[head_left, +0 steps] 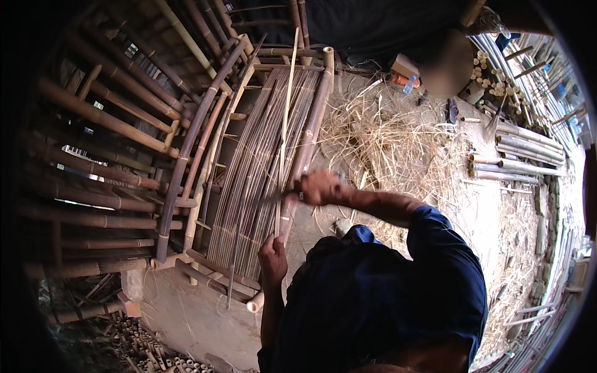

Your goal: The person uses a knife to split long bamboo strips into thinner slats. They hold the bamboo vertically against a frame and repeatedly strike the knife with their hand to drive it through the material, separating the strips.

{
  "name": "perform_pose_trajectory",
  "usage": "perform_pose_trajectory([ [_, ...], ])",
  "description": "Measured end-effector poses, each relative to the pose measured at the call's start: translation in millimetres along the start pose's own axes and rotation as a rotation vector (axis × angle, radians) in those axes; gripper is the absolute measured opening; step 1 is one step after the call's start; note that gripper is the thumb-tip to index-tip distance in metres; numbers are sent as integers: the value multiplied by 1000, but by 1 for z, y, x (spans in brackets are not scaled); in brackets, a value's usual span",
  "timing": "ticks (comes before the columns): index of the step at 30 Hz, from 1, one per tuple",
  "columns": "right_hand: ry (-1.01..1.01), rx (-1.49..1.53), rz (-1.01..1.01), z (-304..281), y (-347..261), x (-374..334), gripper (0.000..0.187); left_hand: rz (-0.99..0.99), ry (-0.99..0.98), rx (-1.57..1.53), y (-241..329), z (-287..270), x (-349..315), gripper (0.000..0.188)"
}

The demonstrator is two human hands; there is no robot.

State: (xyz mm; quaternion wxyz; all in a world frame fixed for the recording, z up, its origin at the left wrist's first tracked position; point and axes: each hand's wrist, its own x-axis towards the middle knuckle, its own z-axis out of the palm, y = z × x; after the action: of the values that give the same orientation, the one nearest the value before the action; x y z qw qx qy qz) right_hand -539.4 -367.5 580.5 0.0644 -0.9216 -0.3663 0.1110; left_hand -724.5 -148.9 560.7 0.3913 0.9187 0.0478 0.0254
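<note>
A long pale bamboo strip (286, 124) lies lengthwise over the slatted seat of a bamboo bench (255, 143). My left hand (272, 255) is closed around the strip's near end, beside the bench's front rail (314, 124). Above that rail, my right hand (320, 188) grips the handle of a knife (272, 198). Its dark blade points left across the strip and is smeared by motion; whether it touches the strip I cannot tell. A thin strip (235, 261) hangs over the bench's near end.
Curved bamboo rails (180, 168) form the bench's back on the left, beside stacked bamboo frames (106, 168). Loose shavings (379, 137) cover the floor to the right. Farther right lie bamboo poles (528, 149). A plastic bottle (410, 84) stands near a cardboard box (405, 66).
</note>
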Motion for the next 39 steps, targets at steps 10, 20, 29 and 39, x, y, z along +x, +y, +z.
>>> perform_pose_trajectory([
  [10, 424, 55, 201, 94, 63, 32, 65, -140, -119, -151, -16, -2, -29, 33],
  [20, 103, 129, 361, 65, 54, 42, 56, -292, -84, -226, -26, -24, -76, 34],
  [29, 513, 727, 628, 18, 112, 61, 82, -162, -107, -157, -73, -27, -147, 21],
  [39, 881, 1794, 589, 60, 155, 68, 35, -432, -425, -129, -81, -66, -166, 35],
])
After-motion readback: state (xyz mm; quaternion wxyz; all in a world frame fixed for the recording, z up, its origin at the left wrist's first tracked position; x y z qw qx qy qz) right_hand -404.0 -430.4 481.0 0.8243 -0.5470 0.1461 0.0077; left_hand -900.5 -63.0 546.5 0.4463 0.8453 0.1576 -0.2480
